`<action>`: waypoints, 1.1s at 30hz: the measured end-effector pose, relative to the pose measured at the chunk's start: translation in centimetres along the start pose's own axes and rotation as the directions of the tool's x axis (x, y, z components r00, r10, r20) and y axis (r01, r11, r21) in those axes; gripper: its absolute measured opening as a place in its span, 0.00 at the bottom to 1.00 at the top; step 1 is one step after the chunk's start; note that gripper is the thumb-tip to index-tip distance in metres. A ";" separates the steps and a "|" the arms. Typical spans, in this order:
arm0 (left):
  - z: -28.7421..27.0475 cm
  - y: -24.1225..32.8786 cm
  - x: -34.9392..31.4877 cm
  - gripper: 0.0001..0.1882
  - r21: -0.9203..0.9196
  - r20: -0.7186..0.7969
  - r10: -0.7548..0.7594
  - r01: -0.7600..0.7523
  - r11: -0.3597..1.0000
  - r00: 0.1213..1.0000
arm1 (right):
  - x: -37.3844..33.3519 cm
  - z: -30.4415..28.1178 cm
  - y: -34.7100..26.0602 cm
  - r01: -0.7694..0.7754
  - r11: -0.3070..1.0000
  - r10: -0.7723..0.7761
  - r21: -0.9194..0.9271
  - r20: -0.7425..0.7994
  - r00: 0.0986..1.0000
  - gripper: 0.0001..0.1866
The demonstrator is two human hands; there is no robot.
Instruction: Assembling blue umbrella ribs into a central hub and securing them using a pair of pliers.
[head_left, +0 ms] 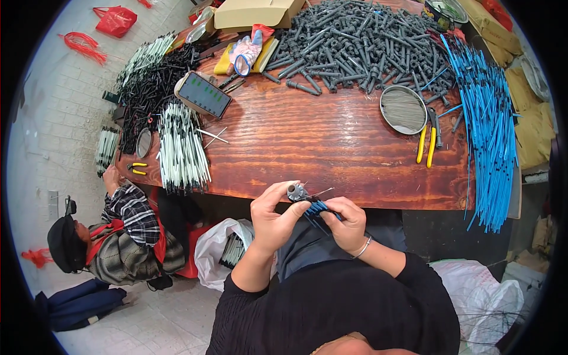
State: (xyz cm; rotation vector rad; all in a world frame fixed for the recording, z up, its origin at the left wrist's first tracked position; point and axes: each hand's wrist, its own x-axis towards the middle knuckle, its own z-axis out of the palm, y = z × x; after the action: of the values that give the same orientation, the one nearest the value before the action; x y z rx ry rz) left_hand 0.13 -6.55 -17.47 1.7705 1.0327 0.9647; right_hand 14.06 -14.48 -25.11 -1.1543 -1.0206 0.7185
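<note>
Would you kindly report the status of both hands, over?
Left hand holding grey round-ended piece. Right hand gripping blue strips beside it. Yellow-handled pliers farther right, clear of both hands.

Below centre, the right hand (pixel 349 226) partly hides blue rods (pixel 318 208); the top edge crops the cardboard box (pixel 255 16); smartphone screen (pixel 205 94) details, upper left, are illegibly small.

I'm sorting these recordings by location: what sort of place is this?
Probably a small hand-assembly workshop: a wooden table bears a large heap of dark grey parts, a bundle of thin blue rods and yellow-handled pliers.
</note>
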 end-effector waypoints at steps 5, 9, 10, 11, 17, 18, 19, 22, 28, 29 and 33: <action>0.9 -0.6 -0.5 0.18 -0.080 -0.087 -0.001 -0.006 0.997 0.996 | 0.3 -0.3 0.1 0.078 0.995 -0.074 -0.060 0.060 0.995 0.10; 1.0 -0.6 -0.7 0.18 -0.135 -0.106 0.010 -0.024 0.991 0.994 | 0.4 -0.1 -0.2 0.077 0.996 -0.075 -0.035 0.064 0.995 0.10; 0.7 -0.6 -0.6 0.18 -0.175 -0.069 0.019 -0.031 0.984 0.997 | 0.5 -0.3 -0.2 0.075 0.997 -0.073 -0.035 0.064 0.995 0.10; 0.4 -0.6 -0.5 0.18 -0.214 -0.032 0.029 -0.035 0.976 0.999 | 0.7 -0.6 -0.1 0.030 1.000 -0.030 0.006 0.125 0.992 0.10; -0.7 -1.2 0.0 0.21 -0.362 0.190 0.139 -0.062 0.930 0.972 | 1.8 -2.0 0.4 -0.225 0.954 0.133 0.200 0.394 0.910 0.08; -0.5 -1.2 -0.2 0.22 -0.440 0.180 0.073 0.014 0.898 0.981 | 1.8 -2.0 0.2 -0.224 0.954 0.131 0.200 0.394 0.910 0.08; -0.3 -1.3 -0.4 0.23 -0.515 0.176 0.006 0.087 0.853 0.984 | 1.8 -1.8 0.0 -0.220 0.957 0.140 0.189 0.361 0.922 0.08; 1.0 -1.5 -0.8 0.23 -0.267 0.090 0.142 -0.113 0.957 0.986 | 1.6 -1.0 -0.3 -0.212 0.963 0.157 0.165 0.297 0.942 0.08; 2.0 -1.3 -1.5 0.19 -0.190 0.036 0.083 -0.075 0.979 0.996 | 0.5 -0.3 -0.5 -0.008 1.000 0.005 0.011 0.222 0.975 0.07; 2.0 -1.4 -1.5 0.18 -0.219 0.020 0.094 -0.088 0.972 0.995 | 0.5 -0.3 -0.5 0.023 1.000 -0.021 -0.007 0.211 0.977 0.07; 2.1 -1.6 -1.4 0.15 -0.290 -0.010 0.104 -0.102 0.951 0.995 | 0.7 -0.3 -0.8 0.001 1.000 -0.003 0.008 0.237 0.971 0.07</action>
State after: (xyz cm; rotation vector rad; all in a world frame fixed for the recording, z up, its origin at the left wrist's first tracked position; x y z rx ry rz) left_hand 1.12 -7.99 -19.95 1.5920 0.7555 1.1146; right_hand 14.57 -14.24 -24.19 -1.0778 -1.2174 0.8733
